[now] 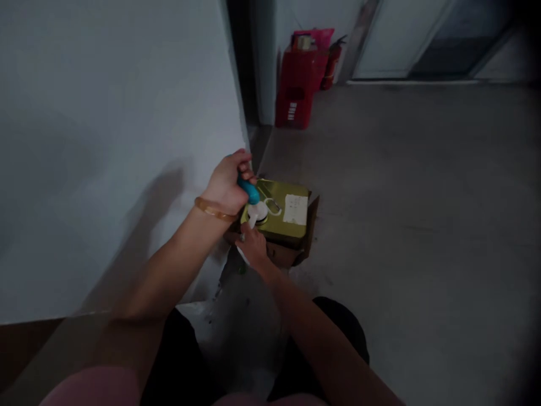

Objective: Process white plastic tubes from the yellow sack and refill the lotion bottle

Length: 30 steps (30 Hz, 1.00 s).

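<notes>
Left hand (226, 189) clenches blue handle (249, 190) at white cap (257, 211), cap on green tin (281, 228); right hand (253, 248) touches tin's near edge, grip unclear.

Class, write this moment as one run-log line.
left hand: grips teal handle | right hand: beside white cap | olive metal can on cardboard

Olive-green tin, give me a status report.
Left hand: gripping teal tool handle above white cap. Right hand: at olive-green tin near edge. White wall close on left.
</notes>
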{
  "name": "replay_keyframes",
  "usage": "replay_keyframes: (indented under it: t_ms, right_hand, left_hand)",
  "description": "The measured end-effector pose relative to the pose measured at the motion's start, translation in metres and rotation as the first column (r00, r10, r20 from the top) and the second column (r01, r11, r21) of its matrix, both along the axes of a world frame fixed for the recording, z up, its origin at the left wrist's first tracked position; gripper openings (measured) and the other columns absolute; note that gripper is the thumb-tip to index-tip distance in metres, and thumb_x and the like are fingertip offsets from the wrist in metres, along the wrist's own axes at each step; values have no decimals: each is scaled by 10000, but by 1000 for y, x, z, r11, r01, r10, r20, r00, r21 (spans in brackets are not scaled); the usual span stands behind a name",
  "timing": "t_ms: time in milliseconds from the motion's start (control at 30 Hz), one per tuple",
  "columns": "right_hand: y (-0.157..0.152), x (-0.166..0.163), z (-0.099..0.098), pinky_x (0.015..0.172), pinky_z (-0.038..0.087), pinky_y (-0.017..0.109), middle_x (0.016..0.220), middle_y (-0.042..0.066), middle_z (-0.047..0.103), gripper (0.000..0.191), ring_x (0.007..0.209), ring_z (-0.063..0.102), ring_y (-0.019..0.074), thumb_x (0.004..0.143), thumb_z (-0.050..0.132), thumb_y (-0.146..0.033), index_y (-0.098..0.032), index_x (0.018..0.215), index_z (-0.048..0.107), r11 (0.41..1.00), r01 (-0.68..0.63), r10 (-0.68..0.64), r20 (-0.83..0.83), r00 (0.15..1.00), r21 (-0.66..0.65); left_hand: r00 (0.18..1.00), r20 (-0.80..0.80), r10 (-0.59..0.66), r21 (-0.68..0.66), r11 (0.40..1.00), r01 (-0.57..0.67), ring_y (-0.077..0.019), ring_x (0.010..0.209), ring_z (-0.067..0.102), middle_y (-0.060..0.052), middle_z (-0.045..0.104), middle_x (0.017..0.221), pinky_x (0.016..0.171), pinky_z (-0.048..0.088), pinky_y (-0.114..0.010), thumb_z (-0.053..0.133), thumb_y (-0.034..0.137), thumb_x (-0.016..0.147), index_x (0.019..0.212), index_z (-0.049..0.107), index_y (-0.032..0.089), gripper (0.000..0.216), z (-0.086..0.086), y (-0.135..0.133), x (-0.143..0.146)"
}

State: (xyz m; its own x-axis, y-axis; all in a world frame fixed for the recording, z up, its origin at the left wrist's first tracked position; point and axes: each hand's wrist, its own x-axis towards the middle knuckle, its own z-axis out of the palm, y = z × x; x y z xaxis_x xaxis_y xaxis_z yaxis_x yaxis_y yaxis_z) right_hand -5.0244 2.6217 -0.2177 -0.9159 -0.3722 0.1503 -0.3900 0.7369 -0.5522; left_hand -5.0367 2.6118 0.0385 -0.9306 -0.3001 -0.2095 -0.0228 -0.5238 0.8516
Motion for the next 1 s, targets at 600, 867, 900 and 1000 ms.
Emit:
replay_keyframes:
  t_ms: [600, 867, 900, 1000]
  right_hand:
    - [7, -3, 0, 689, 423, 262, 1039, 58, 685, 333, 866, 667, 202, 869, 582, -297, -238, 1195, 556, 999, 5, -8, 63, 998, 44]
    - [3, -3, 3, 683, 417, 266, 1036, 63, 685, 320, 867, 663, 206, 877, 558, -319, -234, 1185, 564, 994, -1, -8, 89, 996, 107]
    - [3, -2, 2, 689, 419, 265, 1047, 62, 683, 327, 876, 662, 204, 876, 561, -321, -233, 1191, 561, 995, 0, -9, 89, 996, 104]
    - [1, -2, 0, 710, 426, 263, 1043, 55, 681, 339, 889, 659, 200, 873, 568, -324, -229, 1198, 559, 998, 33, -37, 74, 997, 54]
  left_hand:
    - [998, 58, 8, 128, 992, -16, -29, 394, 262, 83, 281, 489, 411, 250, -179, 536, 63, 899, 644, 327, 186, 351, 30, 4, -8]
    - [999, 37, -15, 222, 975, 6, -37, 403, 271, 81, 302, 495, 435, 250, -200, 532, 61, 904, 655, 382, 173, 312, 44, -14, -16]
    - [1000, 22, -11, 230, 973, 5, -36, 411, 279, 79, 310, 503, 441, 255, -196, 526, 70, 916, 661, 386, 171, 308, 45, -16, -18]
    - [998, -52, -21, 242, 970, 33, -30, 450, 320, 69, 347, 559, 466, 277, -176, 544, 120, 942, 700, 406, 167, 283, 42, -20, -25]
